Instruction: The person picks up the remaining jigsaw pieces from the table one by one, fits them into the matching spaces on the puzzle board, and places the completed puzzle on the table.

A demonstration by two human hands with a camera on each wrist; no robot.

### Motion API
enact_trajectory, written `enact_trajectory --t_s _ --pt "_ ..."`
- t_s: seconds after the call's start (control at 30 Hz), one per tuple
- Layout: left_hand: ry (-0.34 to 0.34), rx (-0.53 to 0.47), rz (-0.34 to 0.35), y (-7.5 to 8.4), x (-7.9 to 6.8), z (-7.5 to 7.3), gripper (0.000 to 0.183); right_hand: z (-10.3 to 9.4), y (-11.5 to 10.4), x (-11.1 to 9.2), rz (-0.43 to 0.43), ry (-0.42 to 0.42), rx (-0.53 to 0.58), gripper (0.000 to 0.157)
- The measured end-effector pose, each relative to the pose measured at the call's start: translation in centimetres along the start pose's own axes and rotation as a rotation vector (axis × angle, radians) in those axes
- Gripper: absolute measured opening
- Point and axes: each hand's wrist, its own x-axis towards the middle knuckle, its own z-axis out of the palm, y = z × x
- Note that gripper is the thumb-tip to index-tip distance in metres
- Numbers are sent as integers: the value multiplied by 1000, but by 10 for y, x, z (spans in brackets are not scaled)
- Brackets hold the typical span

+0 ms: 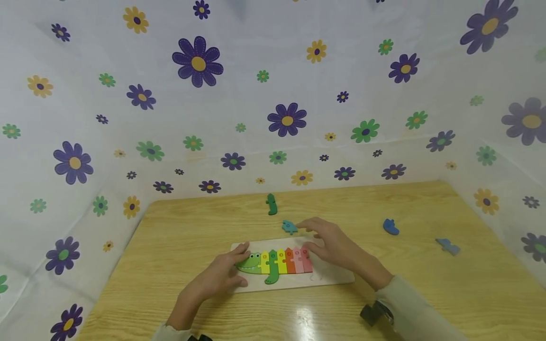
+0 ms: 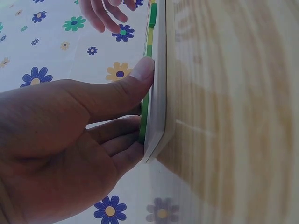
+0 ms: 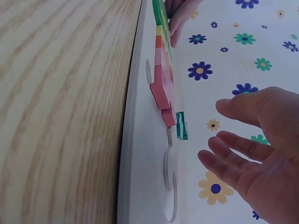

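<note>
A wooden crocodile puzzle board [image 1: 337, 275] lies on the table, its green head [image 1: 254, 265] at the left and a row of numbered, coloured pieces running right. My left hand [image 1: 219, 275] rests on the board's left end. In the left wrist view, its thumb [image 2: 140, 74] and fairly straight fingers touch the green head. Over the board's right part hovers my right hand [image 1: 334, 244], fingers loosely spread and holding nothing. Its fingertips are close to a loose teal piece [image 1: 289, 227] behind the board. Right of the pink pieces [image 3: 161, 88], engraved outlines show on the bare board.
Behind the teal piece lies a dark green leg-shaped piece [image 1: 271, 205]. A blue piece [image 1: 390, 227] and a grey-blue piece [image 1: 448, 246] are off to the right on the wooden table [image 1: 179, 227]. Flower-patterned white sheeting [image 1: 239, 109] encloses the back and sides.
</note>
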Motion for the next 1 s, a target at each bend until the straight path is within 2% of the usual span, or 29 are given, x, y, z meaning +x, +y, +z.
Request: enact_trajectory --t_s 0.13,0.33,0.57,0.77,1.0 --pt "3 0 -7 1 0 0 70 0 2 4 -27 -6 24 45" --pt "0 -10 -31 3 -2 0 70 5 6 10 -25 -13 -29 45" --pt "7 -12 -5 3 0 0 70 5 10 22 -61 45 -97 42" --pt "9 -18 0 1 1 2 71 7 14 28 -73 60 -105 43" --pt "14 21 34 -1 1 0 71 10 21 37 -77 64 -95 47"
